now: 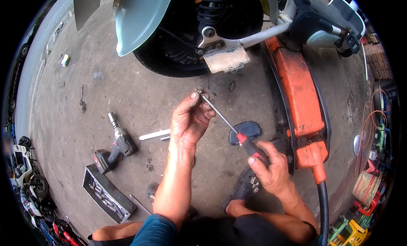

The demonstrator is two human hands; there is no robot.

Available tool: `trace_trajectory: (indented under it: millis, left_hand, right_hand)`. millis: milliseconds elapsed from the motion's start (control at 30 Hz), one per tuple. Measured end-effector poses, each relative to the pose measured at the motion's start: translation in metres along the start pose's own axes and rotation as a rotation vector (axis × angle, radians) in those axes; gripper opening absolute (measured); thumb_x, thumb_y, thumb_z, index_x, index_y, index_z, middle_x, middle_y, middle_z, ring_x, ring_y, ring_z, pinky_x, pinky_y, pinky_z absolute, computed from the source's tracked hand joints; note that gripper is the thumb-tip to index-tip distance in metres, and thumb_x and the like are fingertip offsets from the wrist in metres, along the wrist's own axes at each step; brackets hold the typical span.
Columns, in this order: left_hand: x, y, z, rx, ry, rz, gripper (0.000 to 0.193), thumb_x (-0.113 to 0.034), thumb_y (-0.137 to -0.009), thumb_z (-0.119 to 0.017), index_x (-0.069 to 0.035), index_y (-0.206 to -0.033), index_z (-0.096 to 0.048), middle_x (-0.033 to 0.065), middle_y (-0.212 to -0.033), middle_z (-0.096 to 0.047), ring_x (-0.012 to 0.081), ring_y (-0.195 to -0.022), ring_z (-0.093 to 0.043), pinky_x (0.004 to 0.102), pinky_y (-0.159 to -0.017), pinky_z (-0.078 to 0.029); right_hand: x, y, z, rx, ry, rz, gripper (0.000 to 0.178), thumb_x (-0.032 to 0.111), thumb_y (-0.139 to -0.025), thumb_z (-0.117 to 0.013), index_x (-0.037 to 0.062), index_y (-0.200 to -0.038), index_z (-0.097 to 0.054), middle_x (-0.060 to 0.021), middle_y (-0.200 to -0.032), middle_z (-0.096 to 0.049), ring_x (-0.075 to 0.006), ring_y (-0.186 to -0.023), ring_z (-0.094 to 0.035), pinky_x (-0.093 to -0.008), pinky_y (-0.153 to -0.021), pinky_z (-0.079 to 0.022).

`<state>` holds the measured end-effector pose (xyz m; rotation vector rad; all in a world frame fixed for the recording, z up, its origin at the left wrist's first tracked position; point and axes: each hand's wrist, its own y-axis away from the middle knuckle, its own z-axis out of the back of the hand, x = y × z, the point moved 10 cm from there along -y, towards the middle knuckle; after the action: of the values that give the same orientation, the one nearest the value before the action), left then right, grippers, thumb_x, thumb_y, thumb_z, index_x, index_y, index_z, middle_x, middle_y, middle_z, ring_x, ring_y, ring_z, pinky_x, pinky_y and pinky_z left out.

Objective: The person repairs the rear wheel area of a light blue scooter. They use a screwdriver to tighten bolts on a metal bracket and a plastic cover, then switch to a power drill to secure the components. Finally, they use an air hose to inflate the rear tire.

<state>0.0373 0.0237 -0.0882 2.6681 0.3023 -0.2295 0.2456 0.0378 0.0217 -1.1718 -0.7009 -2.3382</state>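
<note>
A screwdriver (pixel 251 147) with a red and black handle is gripped in my right hand (pixel 272 169). Its thin metal shaft slants up and left to the fingers of my left hand (pixel 193 114). Those fingers pinch a small metal piece (pixel 198 91) at the shaft's tip, too small to name for certain. Above my hands stands a black wheel (pixel 178 46) with a coil spring shock absorber (pixel 210 10). A worn, pale metal plate (pixel 227 59) sits beside the wheel hub, on a silver frame tube (pixel 267 35).
An orange floor jack (pixel 296 93) lies at right, its black handle (pixel 323 208) running toward me. Left of my arm are a cordless impact wrench (pixel 118 144) and an open metal box (pixel 106 193) of sockets. A dark oval pad (pixel 249 130) lies under the screwdriver. A pale blue-grey fender (pixel 140 21) hangs upper left.
</note>
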Motion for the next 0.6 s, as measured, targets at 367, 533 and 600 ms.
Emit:
trace_trajectory:
  millis: [367,533,600]
  left_hand:
    - [-0.006,0.003,-0.031,0.028,-0.132,0.017,0.022,-0.017,-0.089,-0.065,-0.002,-0.105,-0.062,0.0108,-0.092,-0.064,0.0177,-0.074,-0.059,0.0336,-0.063,-0.05]
    - [-0.012,0.001,-0.05,0.017,-0.197,-0.042,0.022,-0.019,-0.09,-0.064,-0.001,-0.104,-0.062,0.0109,-0.09,-0.065,0.0178,-0.072,-0.059,0.0336,-0.063,-0.05]
    - [-0.012,0.001,-0.051,0.022,-0.192,-0.045,0.023,-0.019,-0.091,-0.064,-0.001,-0.104,-0.063,0.0111,-0.09,-0.065,0.0182,-0.071,-0.059,0.0338,-0.062,-0.051]
  right_hand:
    - [-0.019,0.005,-0.012,0.05,-0.3,-0.132,0.042,0.031,-0.089,-0.064,-0.0023,-0.113,-0.056,-0.0043,-0.074,-0.059,-0.01,-0.062,-0.052,-0.0265,-0.056,-0.042]
    - [-0.021,0.004,-0.013,0.019,-0.404,-0.141,0.04,0.03,-0.089,-0.064,-0.0014,-0.113,-0.056,-0.0049,-0.074,-0.057,-0.0119,-0.065,-0.052,-0.0286,-0.06,-0.043]
    - [-0.022,0.003,-0.014,0.013,-0.442,-0.137,0.04,0.03,-0.089,-0.064,-0.0015,-0.113,-0.055,-0.0034,-0.073,-0.056,-0.0099,-0.064,-0.05,-0.0272,-0.058,-0.042]
